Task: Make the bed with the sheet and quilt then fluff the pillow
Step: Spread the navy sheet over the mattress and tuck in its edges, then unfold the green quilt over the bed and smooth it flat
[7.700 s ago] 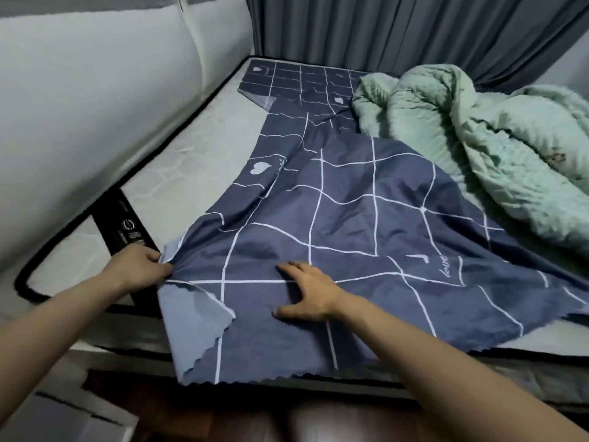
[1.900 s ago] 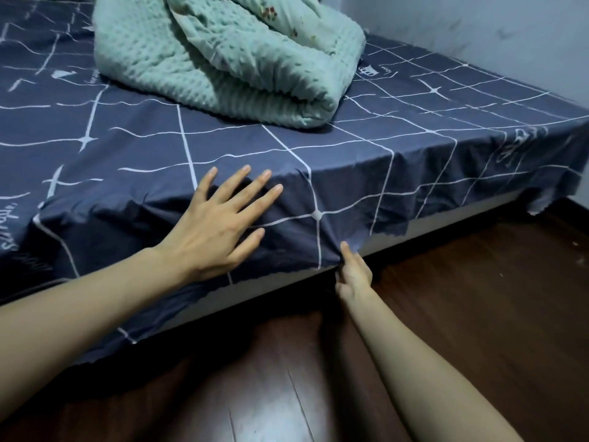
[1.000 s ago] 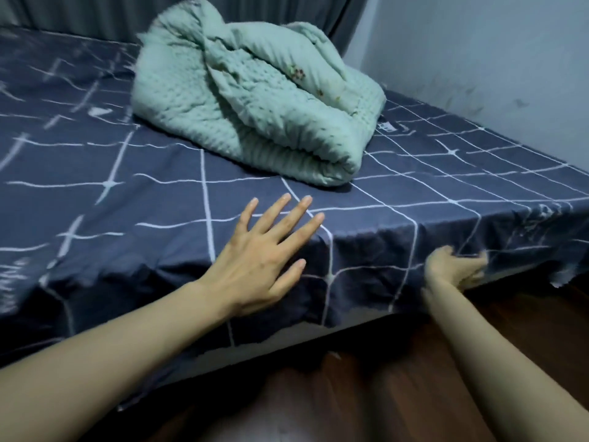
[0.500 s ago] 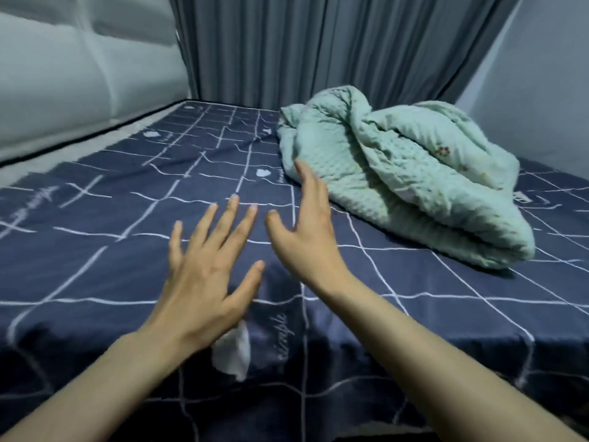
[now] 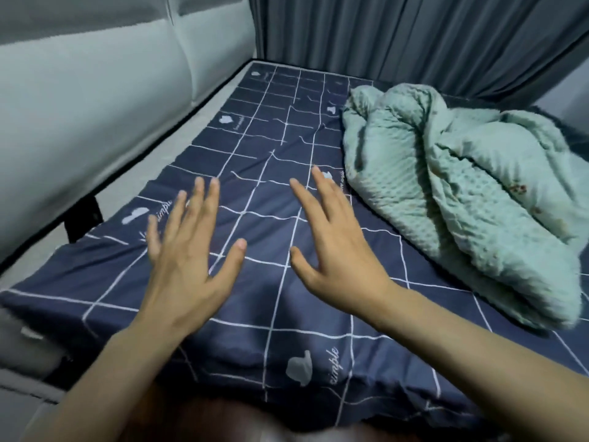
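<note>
A dark blue sheet (image 5: 274, 148) with a white grid pattern lies spread over the mattress, its near edge hanging over the bed's side. A mint green quilt (image 5: 452, 193) sits crumpled in a heap on the right half of the bed. My left hand (image 5: 188, 260) and my right hand (image 5: 334, 247) are both stretched out over the near part of the sheet, fingers straight and spread, holding nothing. Whether the palms touch the cloth I cannot tell. No pillow is in sight.
A white padded headboard (image 5: 95, 100) runs along the left, with a strip of bare mattress (image 5: 178, 129) showing beside the sheet. Grey curtains (image 5: 398, 36) hang behind the bed. Dark wooden floor (image 5: 223, 422) shows below the near edge.
The view has swung left toward the headboard. My hands have spread a little further apart over the sheet, both still flat and holding nothing. Earlier my right hand held the sheet's hanging edge.
</note>
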